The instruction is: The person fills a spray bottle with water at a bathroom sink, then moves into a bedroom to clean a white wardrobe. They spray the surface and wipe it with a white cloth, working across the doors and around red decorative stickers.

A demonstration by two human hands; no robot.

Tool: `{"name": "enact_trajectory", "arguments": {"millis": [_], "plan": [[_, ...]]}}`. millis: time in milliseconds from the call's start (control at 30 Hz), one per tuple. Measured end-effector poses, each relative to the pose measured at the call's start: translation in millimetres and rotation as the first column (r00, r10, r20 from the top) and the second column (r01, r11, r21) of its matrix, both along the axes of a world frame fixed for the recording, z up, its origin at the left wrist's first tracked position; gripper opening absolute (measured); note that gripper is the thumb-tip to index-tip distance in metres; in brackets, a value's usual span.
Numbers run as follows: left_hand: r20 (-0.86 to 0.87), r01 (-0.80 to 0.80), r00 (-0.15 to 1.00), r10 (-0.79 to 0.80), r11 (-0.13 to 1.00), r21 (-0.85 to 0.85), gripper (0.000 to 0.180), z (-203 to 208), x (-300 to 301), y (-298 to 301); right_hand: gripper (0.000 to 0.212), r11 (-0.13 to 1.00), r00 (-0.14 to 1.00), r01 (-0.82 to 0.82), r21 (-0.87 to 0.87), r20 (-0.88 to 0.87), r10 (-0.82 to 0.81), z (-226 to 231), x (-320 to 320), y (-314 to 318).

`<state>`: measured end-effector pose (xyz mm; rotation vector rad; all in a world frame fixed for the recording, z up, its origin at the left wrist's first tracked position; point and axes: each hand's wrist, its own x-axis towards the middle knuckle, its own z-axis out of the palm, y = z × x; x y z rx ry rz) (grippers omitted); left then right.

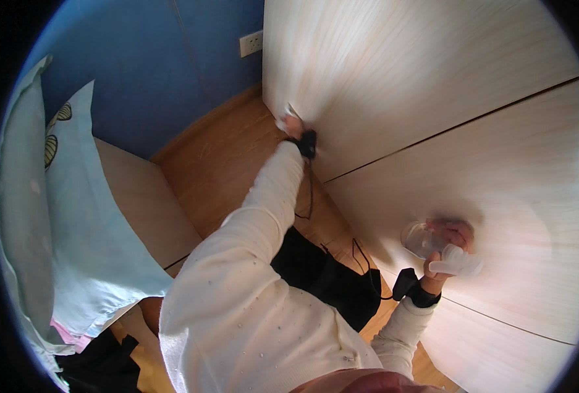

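My left hand (294,126) reaches far forward to the lower part of a pale wood-grain cabinet door (355,78). It presses a small white cloth (281,123) near the door's edge; the fingers are slightly blurred. At the right, my right hand (450,232) is closed around a clear plastic bottle (419,241) with a whitish spray head (458,262). That bottle is close in front of another pale door panel. Its exact outline is smeared by motion. Black bands with thin cords sit on both my wrists.
A blue wall (139,72) with a white socket (251,44) stands ahead. Light blue pillows or bedding (86,209) lie on the left, over a pale bed side (139,190). Wood flooring (217,157) runs between bed and cabinet. A dark cord (311,190) hangs below my left wrist.
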<state>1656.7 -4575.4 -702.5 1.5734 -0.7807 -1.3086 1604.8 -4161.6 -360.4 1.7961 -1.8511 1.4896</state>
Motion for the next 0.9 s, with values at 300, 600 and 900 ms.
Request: {"name": "enact_trajectory", "arguments": {"millis": [300, 600, 900], "plan": [[0.105, 0.160, 0.987, -0.124, 0.645, -0.748, 0.057, 240.5, -0.4, 151.3, 0.059, 0.988, 0.955, 0.151, -0.025, -0.254, -0.152, 9.7, 3.8, -4.8], [0.314, 0.108, 0.949, -0.007, 0.947, -0.303, 0.053, 103.1, 37.5, -15.3, 0.056, 0.986, 0.958, 0.164, 0.034, -0.245, -0.151, 3.1, -5.4, 4.4], [0.191, 0.127, 0.982, 0.012, 0.703, -0.699, 0.058, 181.5, 3.2, 21.1, 0.056, 0.972, 0.934, 0.231, 0.050, -0.292, -0.207, 3.4, -1.3, 2.4]]}}
